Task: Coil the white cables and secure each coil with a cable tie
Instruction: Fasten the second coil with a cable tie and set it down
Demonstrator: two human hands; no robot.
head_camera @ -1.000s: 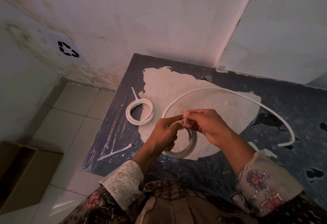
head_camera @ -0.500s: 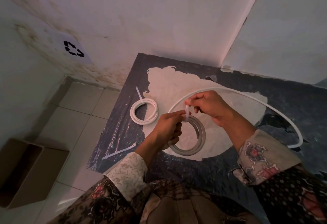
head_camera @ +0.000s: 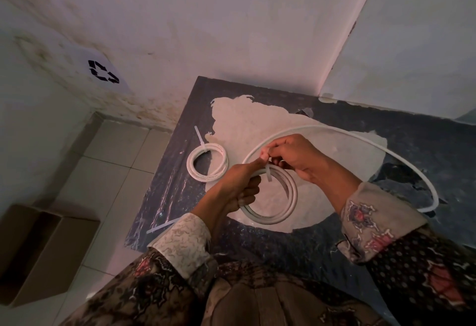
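Closest to the camera are the person's patterned sleeves and lap. Just beyond them, the left hand [head_camera: 238, 189] is closed around the near-left side of a white cable coil [head_camera: 273, 198], which has several turns and is held over the pale worn patch of the dark bench [head_camera: 322, 243]. The right hand [head_camera: 296, 158] is above the coil, and its fingertips pinch the upper end of a white cable tie [head_camera: 268, 172] that wraps over the top of the coil; the short loose end of the tie hangs down across the turns. To the left of the left sleeve, a spare cable tie [head_camera: 163, 225] lies flat near the bench edge. Further back on the left, a second, smaller coil [head_camera: 208, 162] lies on the bench, already bound with its own tie, whose tail points away. Behind the hands a long loose cable [head_camera: 386, 150] curves in a wide arc to the right, and its end rests on the bench. On the floor at the left stands an open cardboard box [head_camera: 43, 251]. On the far wall there is a black recycling mark [head_camera: 103, 71].
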